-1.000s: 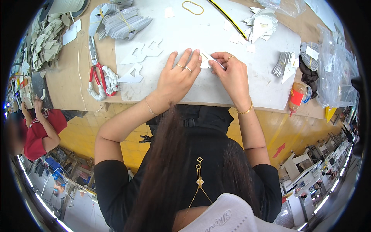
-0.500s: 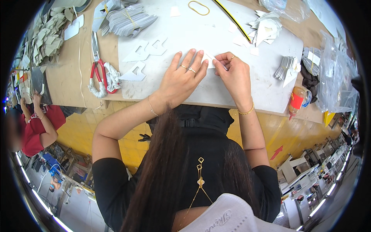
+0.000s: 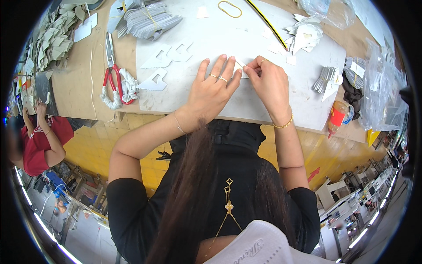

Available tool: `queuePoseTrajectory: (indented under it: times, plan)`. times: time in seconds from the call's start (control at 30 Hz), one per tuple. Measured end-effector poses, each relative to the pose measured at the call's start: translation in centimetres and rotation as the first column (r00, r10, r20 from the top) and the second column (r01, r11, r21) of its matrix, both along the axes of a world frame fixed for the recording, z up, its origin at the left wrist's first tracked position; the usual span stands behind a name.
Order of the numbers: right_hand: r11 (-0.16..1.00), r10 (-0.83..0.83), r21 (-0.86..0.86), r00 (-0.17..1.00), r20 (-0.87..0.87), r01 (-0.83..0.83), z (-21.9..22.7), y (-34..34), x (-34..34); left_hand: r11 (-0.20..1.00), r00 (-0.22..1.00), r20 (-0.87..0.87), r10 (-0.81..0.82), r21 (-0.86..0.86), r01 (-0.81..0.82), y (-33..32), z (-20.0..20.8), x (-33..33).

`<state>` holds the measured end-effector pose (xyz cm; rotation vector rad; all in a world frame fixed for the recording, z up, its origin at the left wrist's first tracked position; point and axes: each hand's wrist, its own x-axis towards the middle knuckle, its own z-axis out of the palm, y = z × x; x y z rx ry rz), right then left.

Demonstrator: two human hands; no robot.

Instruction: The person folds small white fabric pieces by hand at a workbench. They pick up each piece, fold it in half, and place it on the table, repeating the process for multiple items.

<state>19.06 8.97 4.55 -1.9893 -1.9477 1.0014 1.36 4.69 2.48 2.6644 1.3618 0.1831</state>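
My left hand (image 3: pixel 214 88) lies palm down with its fingers stretched out on the pale work sheet (image 3: pixel 184 101). Just right of its fingertips, a small white cut piece (image 3: pixel 240 66) shows, mostly covered by my hands. My right hand (image 3: pixel 269 81) pinches at the edge of this piece between thumb and forefinger; the exact grip is partly hidden. Left of my left hand lie several flat white cut pieces (image 3: pixel 152 82) with cut-out openings.
Red-handled scissors (image 3: pixel 115 81) lie at the left, below a banded grey stack (image 3: pixel 151 21). Loose white pieces (image 3: pixel 305 35), a banded bundle (image 3: pixel 325 79), a red-labelled bottle (image 3: pixel 336 115) and plastic bags (image 3: pixel 380 88) are at the right. A black-yellow strip (image 3: pixel 268 24) crosses the far side.
Both hands keep nearly the same pose around the white piece. The whole view has shifted slightly, and my left hand appears a little further right.
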Motion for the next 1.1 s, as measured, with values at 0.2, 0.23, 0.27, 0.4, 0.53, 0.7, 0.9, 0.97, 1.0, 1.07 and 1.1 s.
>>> queuePoseTrajectory:
  times: [0.2, 0.23, 0.27, 0.4, 0.53, 0.7, 0.9, 0.97, 1.0, 1.07, 1.1]
  plan:
    - [0.953, 0.174, 0.205, 0.958, 0.227, -0.221, 0.1, 1.0, 0.1, 0.998, 0.999, 0.033, -0.038, 0.045, 0.037, 0.1, -0.4, -0.2]
    - [0.949, 0.194, 0.203, 0.955, 0.225, -0.240, 0.0, 1.3, 0.2, 0.997, 0.999, 0.020, -0.044, 0.062, 0.043, 0.1, -0.4, -0.2]
    - [0.941, 0.230, 0.199, 0.948, 0.221, -0.275, -0.1, 1.7, 0.4, 0.996, 0.999, 0.004, -0.051, 0.071, 0.050, 0.1, -0.4, -0.2]
    - [0.924, 0.335, 0.131, 0.927, 0.168, -0.358, -0.4, 3.3, 1.1, 0.998, 0.999, -0.038, -0.037, 0.049, 0.039, -0.2, -0.2, 0.3]
    - [0.934, 0.342, 0.057, 0.929, 0.141, -0.353, -0.4, 3.7, 1.2, 0.999, 1.000, -0.007, -0.020, 0.049, 0.020, -0.3, -0.1, 0.2]
    - [0.925, 0.361, 0.072, 0.922, 0.144, -0.373, -0.2, 3.6, 1.4, 0.999, 1.000, 0.027, -0.011, 0.039, 0.010, -0.3, -0.2, 0.2]
    - [0.910, 0.363, 0.115, 0.900, 0.239, -0.398, -0.1, 3.2, 0.9, 0.999, 0.996, 0.087, 0.036, -0.004, -0.036, -0.2, -0.2, 0.5]
    - [0.919, 0.356, 0.098, 0.912, 0.203, -0.381, -0.1, 3.4, 1.0, 0.999, 0.995, 0.085, 0.045, -0.028, -0.043, -0.1, -0.2, 0.5]
    - [0.931, 0.347, 0.064, 0.926, 0.147, -0.359, -0.2, 3.7, 1.1, 0.998, 0.995, 0.083, 0.052, -0.038, -0.049, -0.2, -0.2, 0.5]
    - [0.947, 0.318, 0.025, 0.946, 0.071, -0.320, -0.3, 4.1, 1.2, 0.998, 0.996, 0.077, 0.054, -0.018, -0.053, -0.3, -0.2, 0.4]
    - [0.953, 0.301, 0.014, 0.952, 0.052, -0.302, -0.4, 4.0, 1.2, 0.998, 0.995, 0.075, 0.062, -0.020, -0.061, -0.5, -0.1, 0.4]
